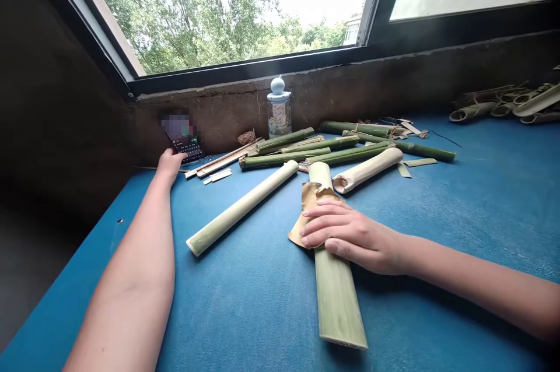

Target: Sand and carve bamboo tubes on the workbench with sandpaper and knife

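At the far left of the blue table, my left hand point(168, 163) is at the lower left edge of a phone point(187, 147). The phone leans near the wall with a keyboard on its screen. My thumb lies on its front, and the other fingers are mostly hidden. My right hand point(350, 234) is closed over a tan sheet of sandpaper point(301, 223), draped across a split bamboo piece point(338, 302). This pale green piece lies lengthwise, its near end towards me. Left of it lies a peeled bamboo stick point(245, 207); beyond my right hand lies a short hollow bamboo tube point(370, 169).
Several green bamboo stalks point(284, 158) and thin strips point(217, 176) are piled at the back. A jar with a light blue lid point(279, 109) stands by the wall, below the window. More cut bamboo point(503, 105) lies at the far right on the blue table point(258, 302).
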Tool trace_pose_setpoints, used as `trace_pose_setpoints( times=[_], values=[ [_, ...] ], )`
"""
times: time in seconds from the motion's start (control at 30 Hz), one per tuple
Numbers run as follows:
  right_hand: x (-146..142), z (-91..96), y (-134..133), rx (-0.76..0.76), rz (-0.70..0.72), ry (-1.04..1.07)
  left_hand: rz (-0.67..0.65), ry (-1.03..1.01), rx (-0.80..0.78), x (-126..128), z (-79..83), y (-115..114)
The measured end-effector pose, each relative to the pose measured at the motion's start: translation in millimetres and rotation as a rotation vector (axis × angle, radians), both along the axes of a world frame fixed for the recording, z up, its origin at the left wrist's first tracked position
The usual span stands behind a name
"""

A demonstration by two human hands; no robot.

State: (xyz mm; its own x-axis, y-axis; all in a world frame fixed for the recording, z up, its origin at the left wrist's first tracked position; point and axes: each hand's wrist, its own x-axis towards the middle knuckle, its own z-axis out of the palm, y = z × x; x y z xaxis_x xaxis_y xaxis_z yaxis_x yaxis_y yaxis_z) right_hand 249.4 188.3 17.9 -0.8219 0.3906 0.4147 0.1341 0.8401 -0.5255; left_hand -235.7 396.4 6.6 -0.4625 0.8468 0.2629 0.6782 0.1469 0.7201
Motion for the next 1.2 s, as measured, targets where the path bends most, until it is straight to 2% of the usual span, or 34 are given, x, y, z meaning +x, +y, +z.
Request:
trace_pose_setpoints(
  times=[0.27, 0.4, 0.6, 0.73, 0.87, 1.03, 1.2],
  values=[
    [-5, -1.9, -12, -0.029, 0.026, 0.019, 0.173, 0.099, -0.135, 21, -0.5, 8],
    [-5, -1.6, -12, -0.035, 0.027, 0.018, 0.195, 0.138, -0.135, 25, -2.2, 9],
    [-3, -1.9, -3, -0.031, 0.073, 0.011, 0.169, 0.164, -0.158, 20, -2.8, 9],
    [1, -3.1, 12, -0.078, 0.044, 0.045, 0.153, 0.150, -0.171, 17, -0.9, 7],
    [5, -3.4, 21, -0.067, -0.008, 0.022, 0.088, 0.119, -0.144, 12, 1.7, 3],
    [5, -3.6, 17, -0.061, -0.029, 0.011, 0.020, 0.092, -0.080, 5, 1.0, 1],
    [10, -8.3, 27, -0.069, -0.036, 0.025, -0.081, 0.046, -0.094, -5, 2.2, -3]
  ],
)
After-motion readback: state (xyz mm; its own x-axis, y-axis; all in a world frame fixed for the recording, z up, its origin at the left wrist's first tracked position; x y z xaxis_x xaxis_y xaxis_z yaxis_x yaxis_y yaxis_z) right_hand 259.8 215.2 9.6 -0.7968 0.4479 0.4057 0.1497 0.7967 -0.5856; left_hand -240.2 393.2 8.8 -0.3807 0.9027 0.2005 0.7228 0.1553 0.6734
